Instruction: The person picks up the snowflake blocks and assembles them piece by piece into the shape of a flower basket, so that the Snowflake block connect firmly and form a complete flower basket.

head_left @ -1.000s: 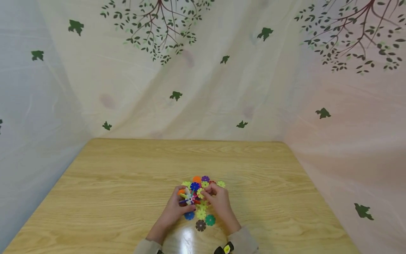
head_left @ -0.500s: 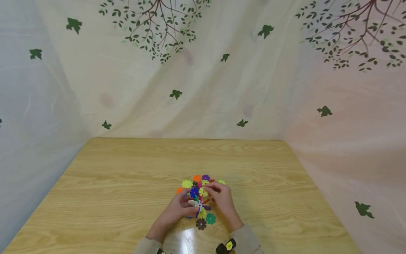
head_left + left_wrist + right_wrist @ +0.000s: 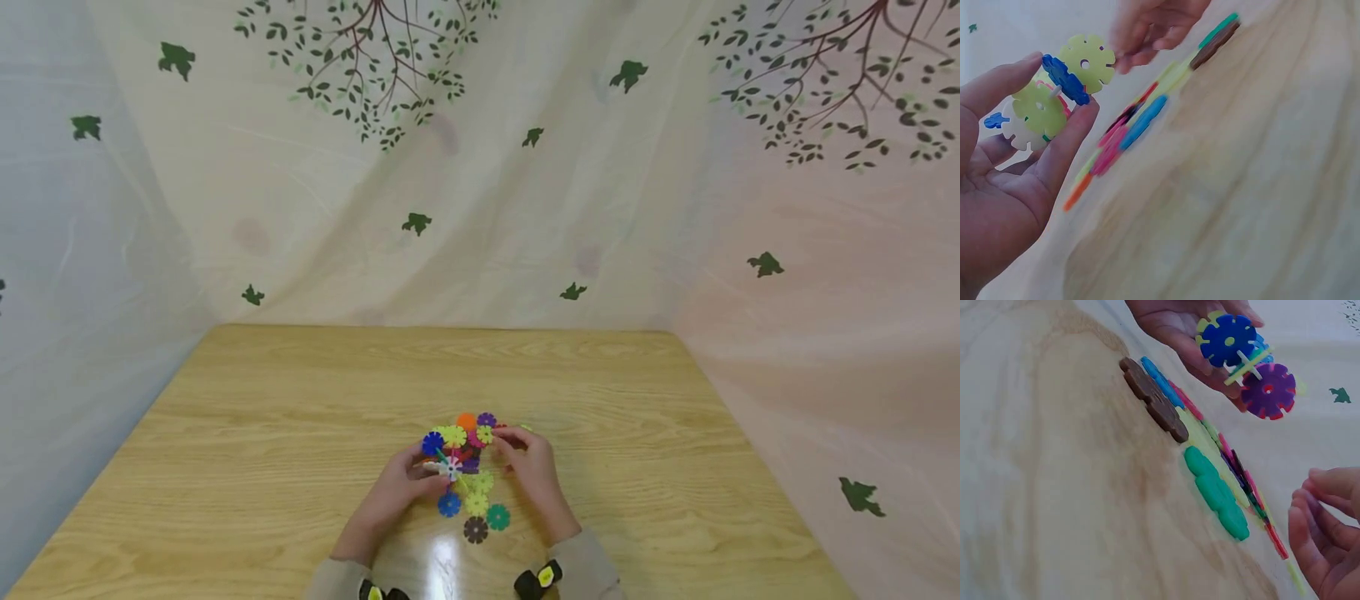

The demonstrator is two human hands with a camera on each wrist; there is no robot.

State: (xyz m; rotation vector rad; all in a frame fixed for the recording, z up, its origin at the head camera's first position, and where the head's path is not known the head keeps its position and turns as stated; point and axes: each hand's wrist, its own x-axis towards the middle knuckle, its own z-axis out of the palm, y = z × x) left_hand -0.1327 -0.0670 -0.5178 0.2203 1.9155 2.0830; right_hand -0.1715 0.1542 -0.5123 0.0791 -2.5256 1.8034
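Note:
My left hand (image 3: 393, 496) holds a joined cluster of notched plastic snowflake discs (image 3: 452, 468) between thumb and fingers, above the tabletop. White, blue, yellow and purple discs show in it; in the left wrist view a blue disc (image 3: 1066, 80) stands between the fingertips, near a yellow disc (image 3: 1088, 65). My right hand (image 3: 534, 473) is just right of the cluster. In the right wrist view that hand (image 3: 1329, 534) has loosely bent fingers and no disc shows between them. Loose discs lie beneath and around, among them a brown disc (image 3: 476, 530) and a green disc (image 3: 498, 517).
The wooden table (image 3: 262, 433) carries the loose discs near its front middle. An orange disc (image 3: 467, 422) and a purple disc (image 3: 487, 420) lie on the far side of the pile. A pale printed cloth (image 3: 480, 183) hangs behind and beside the table.
The left hand has turned the cluster and shifted it left. The right hand, earlier pinching a yellow disc at the cluster, has come away from it to the right.

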